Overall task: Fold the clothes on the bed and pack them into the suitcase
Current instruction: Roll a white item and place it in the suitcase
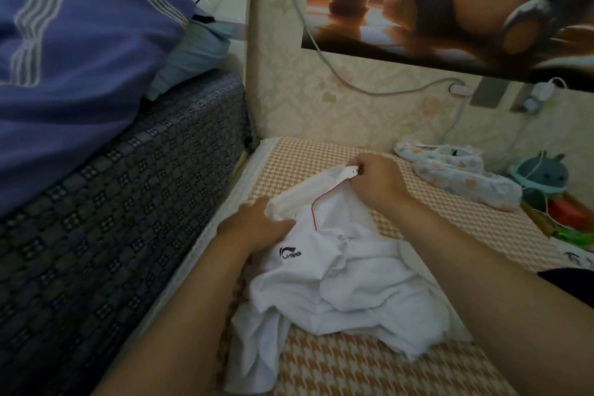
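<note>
You are holding the white shirt (347, 270) with both hands. It is lying in a crumpled heap on the bed (353, 370), right in front of you. Your left hand (254, 228) is gripping a bunch of cloth near the black logo (291, 253). Your right hand (376, 180) is pinching the top edge by the little white tag (348, 172).

I am thinking you are opening the shirt out for folding. Be lifting it, finding both shoulders, and laying it flat and smooth first. Be watching the red thread (316, 209) so it is not snagging. The suitcase is not showing here.
</note>
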Tool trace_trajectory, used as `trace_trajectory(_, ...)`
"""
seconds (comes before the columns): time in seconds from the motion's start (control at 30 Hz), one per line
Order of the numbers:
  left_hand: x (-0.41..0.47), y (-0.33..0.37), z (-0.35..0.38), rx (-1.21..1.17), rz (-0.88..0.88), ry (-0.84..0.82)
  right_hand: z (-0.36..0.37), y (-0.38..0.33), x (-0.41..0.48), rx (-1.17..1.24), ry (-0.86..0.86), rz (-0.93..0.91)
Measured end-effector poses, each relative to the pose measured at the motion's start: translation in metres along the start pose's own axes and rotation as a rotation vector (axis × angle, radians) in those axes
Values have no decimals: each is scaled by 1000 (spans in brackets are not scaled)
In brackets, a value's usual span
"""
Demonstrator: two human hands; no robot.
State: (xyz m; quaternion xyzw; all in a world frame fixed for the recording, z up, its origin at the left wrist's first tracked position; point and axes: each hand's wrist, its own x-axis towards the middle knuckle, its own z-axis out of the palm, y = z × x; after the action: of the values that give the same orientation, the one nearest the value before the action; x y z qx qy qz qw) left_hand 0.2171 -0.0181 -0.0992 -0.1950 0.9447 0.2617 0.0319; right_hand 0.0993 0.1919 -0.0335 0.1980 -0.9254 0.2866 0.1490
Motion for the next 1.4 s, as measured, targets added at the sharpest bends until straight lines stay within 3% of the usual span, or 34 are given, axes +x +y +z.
trace_trajectory(0.13, 9, 11, 18, -55, 118, -139, 0, 13, 3, -42, 17, -82)
trace_trajectory(0.23, 21, 14, 18, -44, 144, -131, -4, 29, 3, -188, 3, -110)
trace_trajectory(0.37, 44, 40, -2, -36, 206, 256, -8, 60, 16, -439, -53, -48)
trace_trajectory(0.47, 73, 85, -25, -185, 295, 498, -11, 75, 36, -446, -91, 50)
trace_trajectory(0.5, 83, 100, -32, -263, 337, 493, -13, 79, 42, -419, -115, 78)
trace_trajectory(0.57, 101, 122, -37, -310, 382, 294, -17, 86, 53, -344, -221, 129)
trace_trajectory(0.63, 111, 132, -30, -198, 412, 124, -20, 94, 60, -265, -406, 176)
trace_trajectory(0.73, 101, 135, -6, -95, 473, 89, -18, 103, 50, -273, -548, 195)
trace_trajectory(0.97, 19, 109, 61, -143, 602, 100, -21, 102, -34, -171, -520, 135)
trace_trajectory(1.13, -31, 97, 97, 162, 779, -109, -37, 118, -87, -374, -504, 264)
trace_trajectory(1.17, -34, 95, 104, 135, 786, -102, -41, 121, -93, -397, -479, 282)
trace_trajectory(1.27, -36, 94, 108, -57, 712, 4, -56, 125, -101, -262, -347, 344)
trace_trajectory(1.4, -33, 113, 73, -100, 679, 282, -81, 126, -95, -137, -37, 431)
